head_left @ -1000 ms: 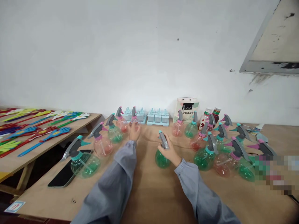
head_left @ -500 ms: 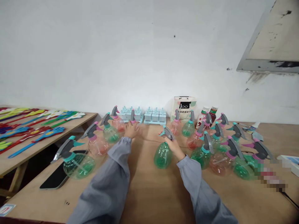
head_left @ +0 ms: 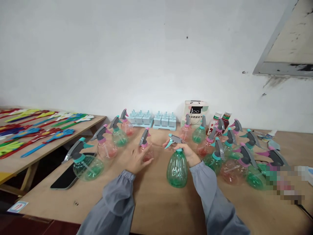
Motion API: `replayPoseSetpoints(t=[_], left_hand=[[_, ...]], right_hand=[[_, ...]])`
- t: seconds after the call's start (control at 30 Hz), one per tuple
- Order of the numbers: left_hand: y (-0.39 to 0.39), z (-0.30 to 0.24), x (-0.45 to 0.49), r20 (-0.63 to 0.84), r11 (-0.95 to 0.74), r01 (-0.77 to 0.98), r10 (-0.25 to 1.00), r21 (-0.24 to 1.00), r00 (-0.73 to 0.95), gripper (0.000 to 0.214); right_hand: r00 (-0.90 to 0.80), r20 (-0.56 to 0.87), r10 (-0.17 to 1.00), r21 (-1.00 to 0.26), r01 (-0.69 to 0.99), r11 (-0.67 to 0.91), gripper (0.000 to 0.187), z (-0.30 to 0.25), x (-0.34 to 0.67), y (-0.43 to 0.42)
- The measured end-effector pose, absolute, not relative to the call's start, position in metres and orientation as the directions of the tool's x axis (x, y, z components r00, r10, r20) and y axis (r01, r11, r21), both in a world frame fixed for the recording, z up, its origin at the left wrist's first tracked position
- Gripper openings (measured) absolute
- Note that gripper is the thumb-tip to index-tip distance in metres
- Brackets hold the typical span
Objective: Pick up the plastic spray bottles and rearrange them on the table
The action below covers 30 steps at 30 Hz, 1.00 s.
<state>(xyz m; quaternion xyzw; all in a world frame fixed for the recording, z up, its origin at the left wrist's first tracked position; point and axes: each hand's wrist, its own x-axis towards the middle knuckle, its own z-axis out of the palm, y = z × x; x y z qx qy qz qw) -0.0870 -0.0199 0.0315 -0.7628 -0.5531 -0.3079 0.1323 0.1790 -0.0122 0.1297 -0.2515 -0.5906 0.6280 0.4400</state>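
My right hand is wrapped round the neck of a green spray bottle, just under its grey and teal trigger head. The bottle is upright; I cannot tell whether its base touches the table. My left hand is beside a pink spray bottle with a grey and pink head. Its fingers are spread around the lower body, thumb and forefinger apart, and they partly cover it. Left of that hand stand other spray bottles, including a green one and a clear green one.
Several pink and green spray bottles crowd the right side. Pale blue popsicle moulds, a paper bag and two drink bottles line the wall. A phone lies left. Colourful hand-shaped clappers cover another table.
My left hand has come nearer with the pink spray bottle, and its fingers have spread lower around it. The green spray bottle in my right hand has also come nearer, its head turned leftward.
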Motion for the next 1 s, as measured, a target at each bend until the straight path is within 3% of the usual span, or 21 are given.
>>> replayPoseSetpoints(t=[0.17,0.47,0.7,0.87,1.0], left_hand=[[-0.011,0.025,-0.089,0.611,-0.399,0.899,0.761,0.178,0.217,0.063],[-0.010,0.024,-0.096,0.628,-0.449,0.879,0.733,0.161,0.259,0.068],[-0.009,0.019,-0.098,0.646,-0.462,0.879,0.707,0.114,0.288,0.067],[-0.006,0.015,-0.100,0.651,-0.484,0.863,0.704,0.147,0.284,0.066],[-0.006,0.015,-0.100,0.651,-0.495,0.855,0.702,0.156,0.288,0.065]], right_hand=[[-0.479,0.204,0.854,-0.966,-0.241,0.096,0.033,0.132,0.175,-0.012],[-0.265,0.220,0.939,-0.960,-0.227,0.161,0.034,0.118,0.175,0.000],[-0.374,0.181,0.910,-0.945,-0.321,0.055,0.028,0.118,0.172,-0.002],[-0.261,0.185,0.947,-0.921,-0.382,0.074,0.017,0.115,0.171,0.002],[-0.299,0.178,0.937,-0.927,-0.371,0.057,0.019,0.114,0.170,-0.001]])
